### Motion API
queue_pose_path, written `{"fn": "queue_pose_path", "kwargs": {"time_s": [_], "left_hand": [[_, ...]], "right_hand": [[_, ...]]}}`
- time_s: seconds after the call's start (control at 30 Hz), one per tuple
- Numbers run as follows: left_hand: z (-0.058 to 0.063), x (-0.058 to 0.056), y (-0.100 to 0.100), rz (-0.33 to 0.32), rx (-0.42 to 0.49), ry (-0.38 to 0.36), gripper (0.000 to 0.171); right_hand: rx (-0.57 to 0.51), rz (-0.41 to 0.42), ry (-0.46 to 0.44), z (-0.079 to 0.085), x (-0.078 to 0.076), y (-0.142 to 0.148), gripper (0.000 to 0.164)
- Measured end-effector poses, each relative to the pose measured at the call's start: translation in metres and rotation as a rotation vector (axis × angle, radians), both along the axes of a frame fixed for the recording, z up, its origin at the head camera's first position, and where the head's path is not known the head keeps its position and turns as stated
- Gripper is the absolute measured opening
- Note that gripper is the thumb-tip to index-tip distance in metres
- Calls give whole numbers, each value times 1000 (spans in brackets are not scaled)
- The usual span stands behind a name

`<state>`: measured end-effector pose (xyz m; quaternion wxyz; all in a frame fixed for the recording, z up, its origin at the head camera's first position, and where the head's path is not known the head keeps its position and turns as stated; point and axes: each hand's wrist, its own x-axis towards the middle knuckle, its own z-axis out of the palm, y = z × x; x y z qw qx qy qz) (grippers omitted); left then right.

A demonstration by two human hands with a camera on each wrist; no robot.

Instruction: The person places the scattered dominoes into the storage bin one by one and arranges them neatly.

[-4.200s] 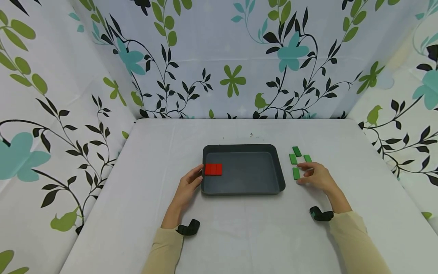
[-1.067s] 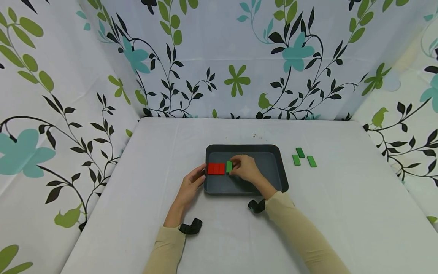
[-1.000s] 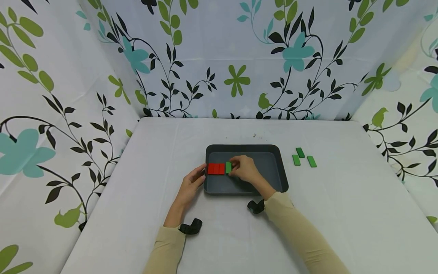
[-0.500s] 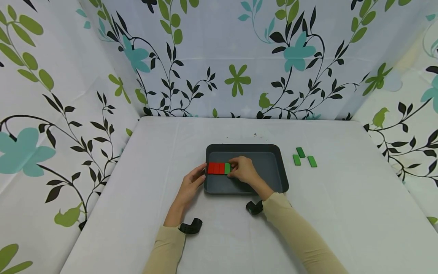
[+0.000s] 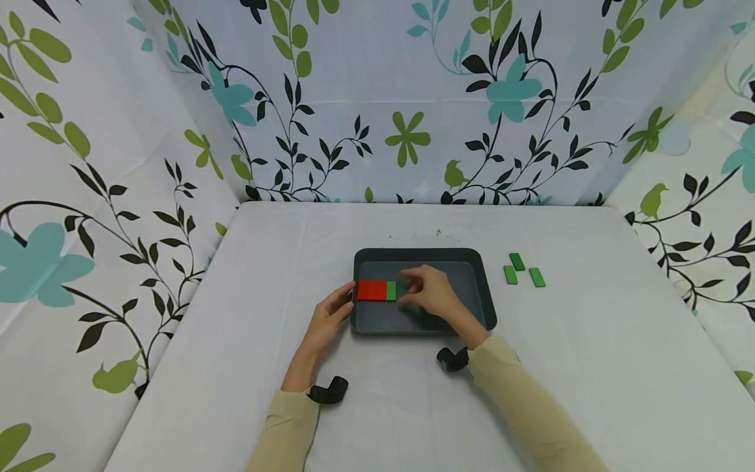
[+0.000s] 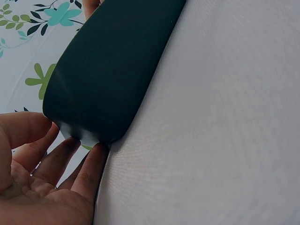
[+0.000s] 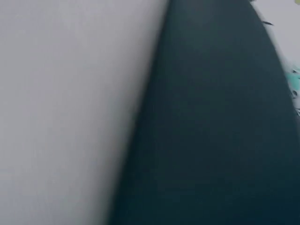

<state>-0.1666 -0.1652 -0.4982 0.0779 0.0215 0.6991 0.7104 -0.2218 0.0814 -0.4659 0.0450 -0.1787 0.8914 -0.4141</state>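
Observation:
Inside the dark grey tray [image 5: 448, 314], several red tiles [image 5: 372, 290] lie side by side against the left wall. One green tile [image 5: 391, 290] adjoins their right end. My right hand [image 5: 433, 292] hovers over the tray just right of that green tile, thumb and fingers apart, holding nothing. Against the tray's left end rests my left hand [image 5: 329, 318]; the left wrist view shows its fingertips [image 6: 96, 152] touching the tray's outer wall [image 6: 108, 70]. In the right wrist view only the tray's side [image 7: 211, 117] and the tablecloth appear, blurred, with the hand out of sight.
Three loose green tiles [image 5: 516, 262] lie on the white tablecloth [image 5: 590, 367] to the right of the tray. Patterned curtain cloth [image 5: 354, 118] encloses the table at the back and both sides.
The right hand brought a green tile from the group at right into the tray, slid it left against the red tiles, then let go and drew slightly right. The left hand stayed at the tray.

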Motion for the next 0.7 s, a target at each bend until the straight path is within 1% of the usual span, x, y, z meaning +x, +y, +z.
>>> {"fn": "queue_pose_path", "kwargs": {"time_s": [0.13, 0.2, 0.27, 0.37, 0.47, 0.53, 0.6, 0.7], "left_hand": [[-1, -1, 0, 0, -6, -1, 48], [-2, -1, 0, 1, -9, -1, 48], [-2, -1, 0, -1, -10, 0, 48], [-1, 0, 0, 0, -12, 7, 47], [0, 0, 0, -2, -19, 14, 47], [0, 1, 0, -3, -16, 14, 47], [0, 1, 0, -5, -16, 15, 47], [0, 1, 1, -6, -11, 12, 47]], "right_hand": [[-72, 31, 97, 16, 4, 31, 59], [-100, 20, 143, 24, 5, 50, 58], [-118, -15, 171, 32, 4, 71, 57], [-118, -109, 198, 39, 1, 107, 55], [-106, -205, 169, 40, -5, 143, 55], [-74, -263, 127, 38, -9, 166, 56], [-46, -301, 74, 35, -12, 187, 60], [14, -329, 4, 29, -15, 211, 65]]}}
